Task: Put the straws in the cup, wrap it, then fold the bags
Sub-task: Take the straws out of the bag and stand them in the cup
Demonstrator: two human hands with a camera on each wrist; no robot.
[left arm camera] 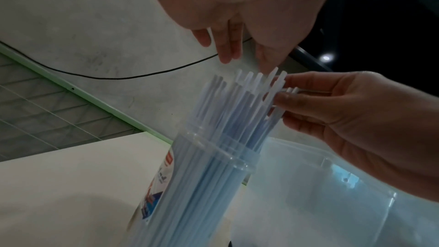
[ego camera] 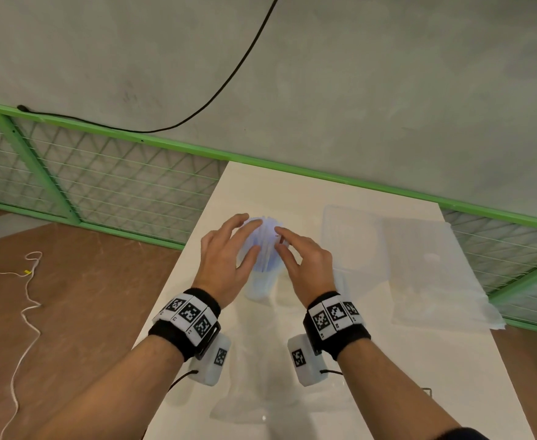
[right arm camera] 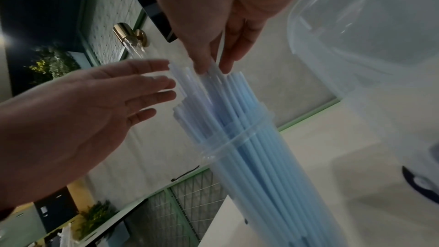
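White tabletop (ego camera: 372, 360) against grey wall, green mesh fence (ego camera: 102, 179) (brown floor left). Both grips released: left hand (ego camera: 226, 258), right hand (ego camera: 305, 265) touch straws (ego camera: 265, 246) in cup (ego camera: 261, 285); bags (ego camera: 432, 271) near right edge.

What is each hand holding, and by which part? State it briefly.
Nothing is gripped. The left hand and right hand only touch the upper ends of the straws with nearly straight fingers; the straws stand in the cup.

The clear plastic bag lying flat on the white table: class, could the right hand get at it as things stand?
Probably yes. The clear plastic bag lies uncovered just right of the right hand, whose open fingers only touch the pale blue straws, holding nothing.
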